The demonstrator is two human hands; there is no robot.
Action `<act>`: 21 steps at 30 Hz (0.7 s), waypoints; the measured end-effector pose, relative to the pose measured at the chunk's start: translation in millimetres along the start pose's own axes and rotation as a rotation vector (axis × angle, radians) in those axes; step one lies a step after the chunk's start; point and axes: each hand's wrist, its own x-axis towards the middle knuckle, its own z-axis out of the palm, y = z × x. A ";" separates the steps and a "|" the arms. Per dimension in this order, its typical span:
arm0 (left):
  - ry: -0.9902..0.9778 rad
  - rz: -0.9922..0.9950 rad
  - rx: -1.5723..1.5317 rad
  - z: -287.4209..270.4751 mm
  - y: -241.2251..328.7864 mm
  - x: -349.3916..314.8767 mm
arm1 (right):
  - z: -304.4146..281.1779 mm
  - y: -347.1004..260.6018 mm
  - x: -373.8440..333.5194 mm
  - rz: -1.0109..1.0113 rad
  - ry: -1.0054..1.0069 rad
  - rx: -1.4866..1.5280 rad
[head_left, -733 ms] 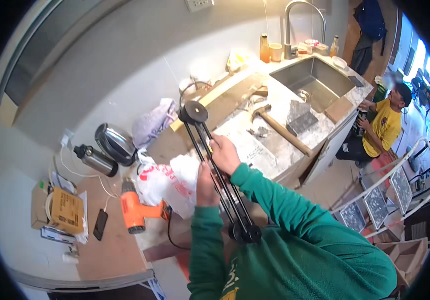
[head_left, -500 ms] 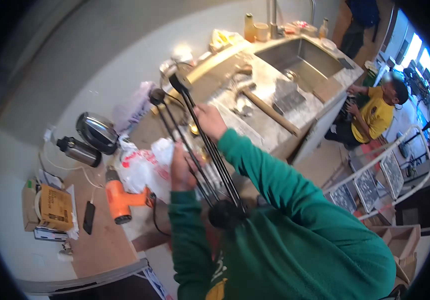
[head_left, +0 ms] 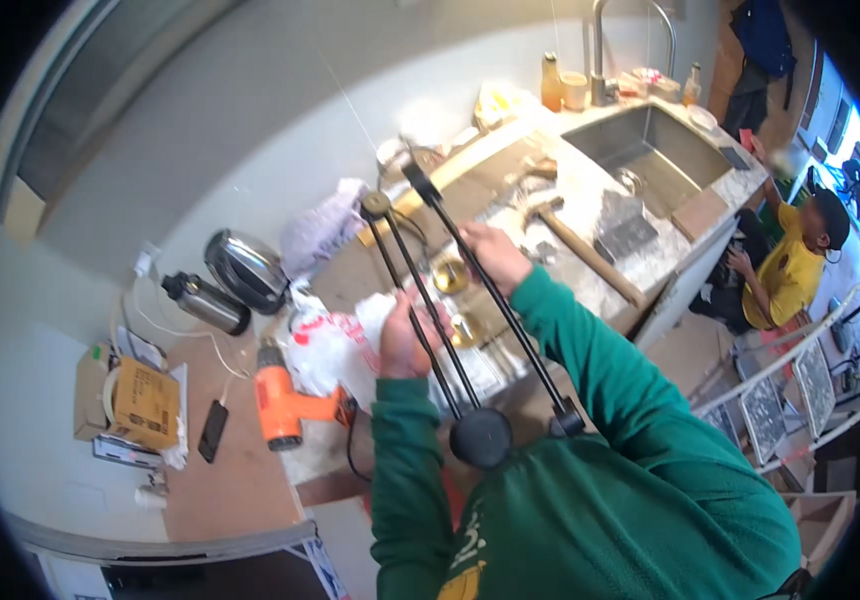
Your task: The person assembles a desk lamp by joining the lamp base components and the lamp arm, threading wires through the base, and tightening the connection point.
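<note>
My left hand is closed around a black twin-rod piece, which has a small round cap at its far end and a larger disc at its near end. My right hand grips a black bar with a blocky fitting at each end. Both pieces slant across in front of me, near ends close to my chest, with a gap between them. Their exact kind is unclear. Behind my left hand lies a white plastic bag with red print.
An orange heat gun, a phone, a steel bottle and a kettle occupy the left side. A hammer lies before the sink. At right, a person in yellow is near a stepladder.
The bar in my right hand and the twin-rod piece in my left have moved apart, and the near disc has turned more toward view. The whole view has shifted, moving the scene right.
</note>
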 end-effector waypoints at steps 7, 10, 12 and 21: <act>0.013 -0.020 0.085 7.5 16.0 -21.6 | -24.8 -68.4 -27.6 -0.331 -0.283 -0.429; -0.018 -0.034 0.132 8.3 18.9 -30.8 | -38.9 -96.7 -17.5 -0.635 -0.369 -0.921; -0.006 -0.056 0.147 14.9 20.6 -39.4 | -44.2 -111.6 -12.4 -0.640 -0.371 -1.177; 0.008 -0.095 0.080 -6.5 19.7 -46.7 | -44.6 -132.3 50.9 -0.664 -0.799 -1.265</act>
